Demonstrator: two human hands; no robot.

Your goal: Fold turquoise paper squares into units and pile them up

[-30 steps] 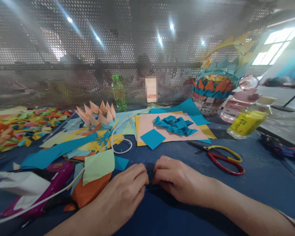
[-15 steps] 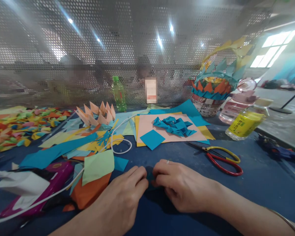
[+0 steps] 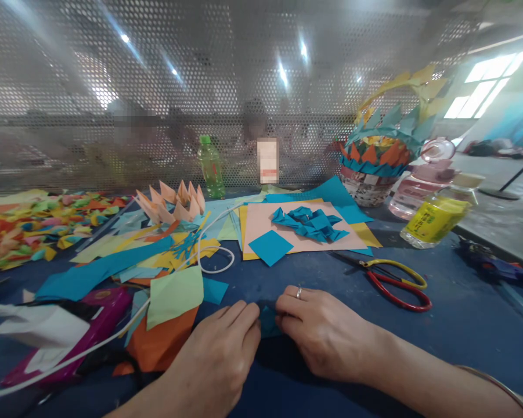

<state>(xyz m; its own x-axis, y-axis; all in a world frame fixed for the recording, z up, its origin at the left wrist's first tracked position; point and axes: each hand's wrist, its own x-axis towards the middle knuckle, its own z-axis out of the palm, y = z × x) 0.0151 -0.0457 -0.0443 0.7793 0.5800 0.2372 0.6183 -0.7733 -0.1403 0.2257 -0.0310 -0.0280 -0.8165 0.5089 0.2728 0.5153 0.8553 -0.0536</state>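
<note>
A small piece of blue paper (image 3: 269, 323) lies low on the dark blue table between my two hands, mostly covered by fingers. My left hand (image 3: 226, 348) is closed on its left edge, and my right hand (image 3: 317, 334), wearing a ring, pinches its right edge. Just beyond the hands, a flat blue paper square (image 3: 270, 247) rests on a pink sheet (image 3: 261, 216). Beside it on that sheet sits a heap of folded blue paper pieces (image 3: 313, 223). Red-and-yellow-handled scissors (image 3: 396, 284) lie right of my right hand.
A pink pointed paper ring (image 3: 174, 206) stands among paper scraps at left. A purple power strip (image 3: 100, 316), white adapter (image 3: 43, 331) and cable lie near my left arm. A decorated basket (image 3: 370, 186), pink bottle (image 3: 418, 188) and yellow-labelled bottle (image 3: 437, 217) stand at back right.
My hands have drawn slightly apart, the right one shifting a little rightward, and more of the blue paper between them shows. The other things on the table stay put.
</note>
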